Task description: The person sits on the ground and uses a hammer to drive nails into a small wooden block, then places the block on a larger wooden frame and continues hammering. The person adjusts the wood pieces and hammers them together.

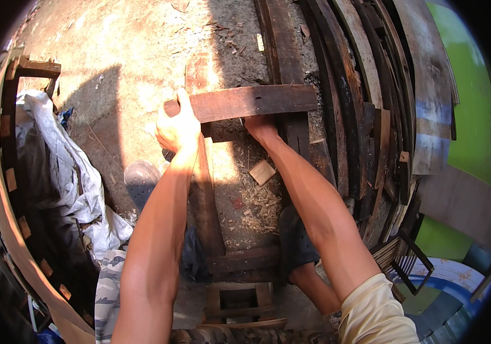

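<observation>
Forearms (156,246) | left hand (178,129) curled round dark plank (254,102) | right hand (261,129) half-hidden, grip unclear | part-sunlit floor (142,57), wood shavings (262,206)

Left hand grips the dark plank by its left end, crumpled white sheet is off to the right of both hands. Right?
Not quite: the side of the sheet is wrong. The head view shows the crumpled white sheet off to the left of both hands. The left hand does grip the dark plank by its left end.
</observation>
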